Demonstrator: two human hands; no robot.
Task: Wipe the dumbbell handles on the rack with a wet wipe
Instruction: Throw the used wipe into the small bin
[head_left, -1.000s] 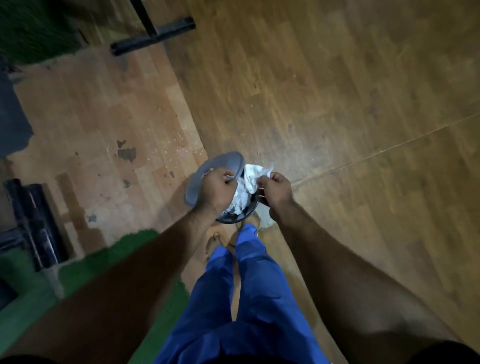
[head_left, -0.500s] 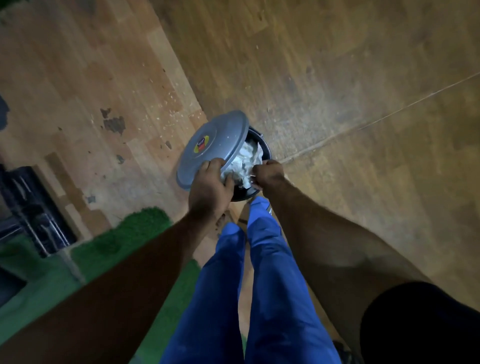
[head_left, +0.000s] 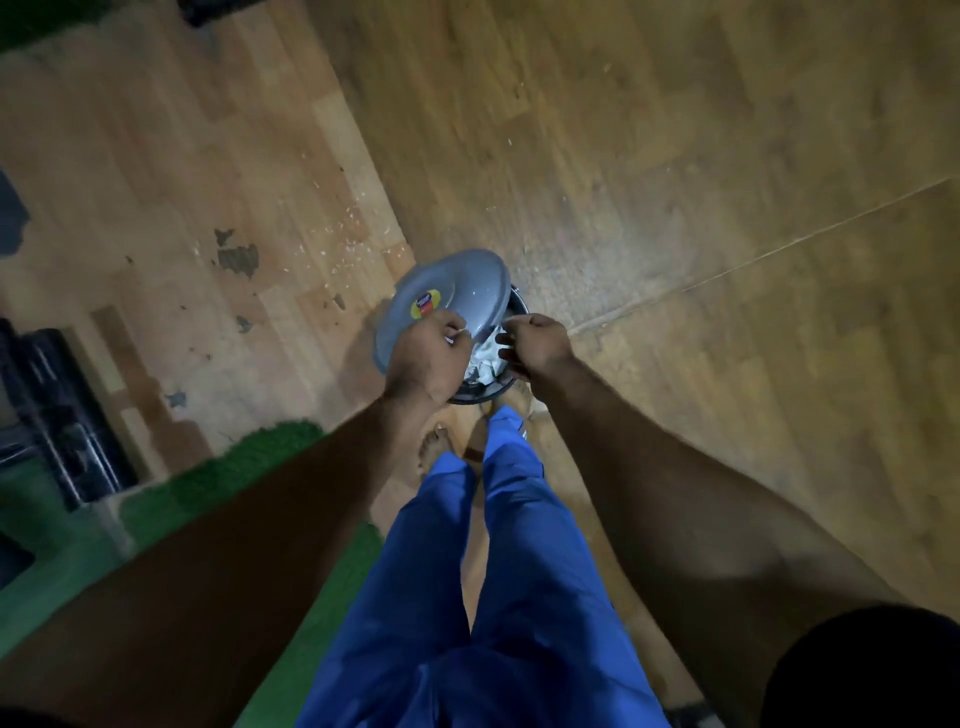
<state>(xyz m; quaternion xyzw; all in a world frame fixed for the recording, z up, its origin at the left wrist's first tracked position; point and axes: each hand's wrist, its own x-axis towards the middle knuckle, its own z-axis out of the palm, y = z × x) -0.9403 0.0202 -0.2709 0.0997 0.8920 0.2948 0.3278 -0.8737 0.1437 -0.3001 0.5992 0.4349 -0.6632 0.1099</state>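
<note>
The right hand (head_left: 537, 347), which a moment ago was down among the white wipes in the bin, has come up clear of them and now hovers just above the rim with its fingers loosely curled; whether a scrap of wipe is pinched between them is hard to tell in this dim view, but it looks to hold nothing. The left hand (head_left: 428, 358) still grips the near edge of the grey lid (head_left: 457, 291), which has swung down from its steeper tilt and now covers most of the small dark bin (head_left: 480, 397). Only a sliver of crumpled white wipes (head_left: 480, 358) shows in the gap between the two hands.

That reads as a used wipe thrown away and the bin being closed, so the wiping itself is probably finished or paused. No dumbbell handle or rack can be clearly made out here; the dark shape at the far left edge (head_left: 62, 415) may be gym gear, but it is too dark to say.

The bin stands on the wooden floor (head_left: 675, 156) just beyond the person's bare feet, with a green mat (head_left: 218, 478) near on the left. Wide open floor lies to the right and far side, leaving the right hand free room to draw back.
</note>
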